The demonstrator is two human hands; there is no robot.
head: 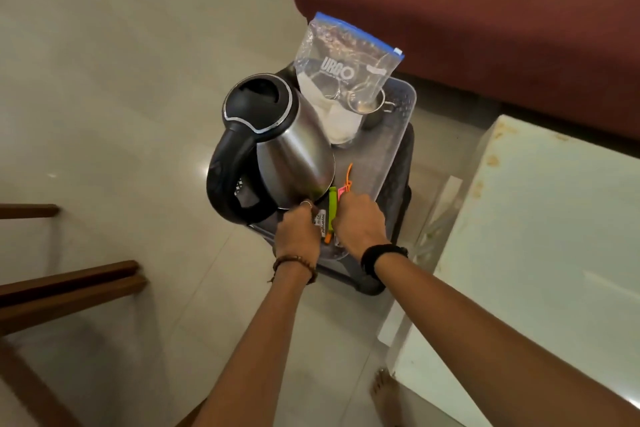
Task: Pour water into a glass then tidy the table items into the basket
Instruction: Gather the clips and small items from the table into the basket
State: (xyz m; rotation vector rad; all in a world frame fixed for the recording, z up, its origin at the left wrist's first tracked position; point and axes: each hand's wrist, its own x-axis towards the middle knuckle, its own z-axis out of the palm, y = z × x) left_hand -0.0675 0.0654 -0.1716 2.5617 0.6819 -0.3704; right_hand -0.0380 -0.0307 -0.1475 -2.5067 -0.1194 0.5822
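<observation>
Basket holds kettle; both hands grip its near rim.

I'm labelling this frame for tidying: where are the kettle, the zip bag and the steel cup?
kettle (294, 149): head view, on its steel body.
zip bag (346, 59): head view, on its clear front.
steel cup (375, 114): head view, on its side wall.

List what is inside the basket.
Inside the basket: a steel kettle, a zip bag of white powder, a metal cup, green and orange pens. Both hands cover the near end.
</observation>
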